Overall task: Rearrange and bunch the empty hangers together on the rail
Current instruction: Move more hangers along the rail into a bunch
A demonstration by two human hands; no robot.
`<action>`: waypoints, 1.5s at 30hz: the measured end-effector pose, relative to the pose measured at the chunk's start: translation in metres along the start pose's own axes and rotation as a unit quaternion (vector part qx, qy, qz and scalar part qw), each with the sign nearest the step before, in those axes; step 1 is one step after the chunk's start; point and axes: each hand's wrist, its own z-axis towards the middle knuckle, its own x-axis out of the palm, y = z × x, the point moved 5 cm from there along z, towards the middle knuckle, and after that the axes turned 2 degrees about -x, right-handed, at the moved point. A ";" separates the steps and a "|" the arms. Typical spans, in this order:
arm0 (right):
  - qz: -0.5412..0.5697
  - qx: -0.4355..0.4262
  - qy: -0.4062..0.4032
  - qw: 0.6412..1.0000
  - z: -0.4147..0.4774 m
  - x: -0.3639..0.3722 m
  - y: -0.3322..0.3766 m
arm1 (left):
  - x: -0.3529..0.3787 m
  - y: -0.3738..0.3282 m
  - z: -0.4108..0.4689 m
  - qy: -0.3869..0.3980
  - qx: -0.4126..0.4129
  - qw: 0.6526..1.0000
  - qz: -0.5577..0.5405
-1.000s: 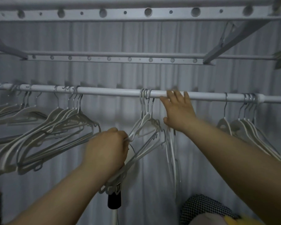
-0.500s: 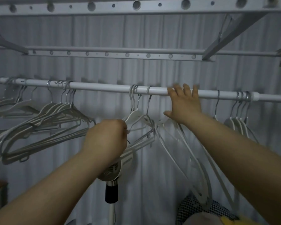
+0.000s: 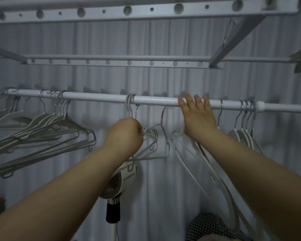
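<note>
**Empty hangers being gathered on a rail**

A big bunch (image 3: 47, 126) hangs at the left of the rail (image 3: 97, 99). The left hand (image 3: 123, 136) has its grip closed on the middle hangers (image 3: 151, 136), and the right hand (image 3: 197, 117) lies flat, fingers wide, on the rail. Sliding the hooks together smoothly should avoid snags.

Pretty dim in here, everything looks grey. A pleated curtain (image 3: 163, 40) covers the whole back, perforated metal bars (image 3: 129, 10) run overhead, my little white fan (image 3: 118, 185) stands on its pole below, and there's checkered fabric (image 3: 208, 225) bottom right.
</note>
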 end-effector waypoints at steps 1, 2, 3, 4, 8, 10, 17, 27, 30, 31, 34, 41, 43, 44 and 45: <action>0.001 0.001 0.005 1.000 -0.001 0.000 -0.003 | 0.005 -0.002 0.002 0.011 -0.002 1.000 0.004; 0.002 0.002 0.008 1.000 -0.002 0.000 -0.006 | 0.010 -0.003 0.002 0.022 -0.007 1.000 0.007; 0.002 0.003 0.010 1.000 -0.003 -0.001 -0.009 | 0.016 -0.003 0.002 0.036 -0.012 0.999 0.012; 0.003 0.003 0.011 1.000 -0.004 -0.001 -0.012 | 0.022 -0.003 0.001 0.049 -0.015 0.999 0.015; 0.006 -0.002 0.011 1.000 -0.010 -0.001 -0.021 | 0.040 0.005 -0.007 0.088 -0.032 0.996 0.010; 0.009 -0.006 0.007 1.000 -0.012 -0.001 -0.025 | 0.041 0.009 -0.014 0.096 -0.042 0.995 0.000; 0.033 -0.108 -0.001 0.994 -0.021 -0.009 -0.015 | 0.023 0.022 -0.048 0.107 -0.031 0.994 0.012; 0.177 -0.248 0.179 0.935 -0.056 -0.008 0.033 | -0.033 0.057 -0.128 0.055 -0.047 0.989 -0.127; 0.282 -0.244 0.230 0.899 -0.066 -0.025 0.041 | -0.051 0.066 -0.149 0.065 -0.037 0.987 -0.142; 0.312 -0.247 0.257 0.880 -0.070 -0.030 0.045 | -0.057 0.069 -0.155 0.068 -0.036 0.986 -0.146; 0.383 -0.248 0.342 0.821 -0.085 -0.037 0.059 | -0.077 0.082 -0.173 0.067 -0.047 0.983 -0.164; 0.576 -0.139 0.334 0.733 -0.117 -0.064 0.074 | -0.101 0.127 -0.197 0.009 -0.116 0.990 -0.080; 0.613 -0.110 0.332 0.709 -0.129 -0.074 0.072 | -0.099 0.134 -0.201 0.000 -0.134 0.991 -0.014; 0.632 -0.098 0.331 0.694 -0.134 -0.078 0.071 | -0.097 0.135 -0.203 0.003 -0.139 0.990 -0.008; 0.653 -0.082 0.329 0.677 -0.139 -0.082 0.071 | -0.095 0.134 -0.206 0.006 -0.140 0.990 -0.006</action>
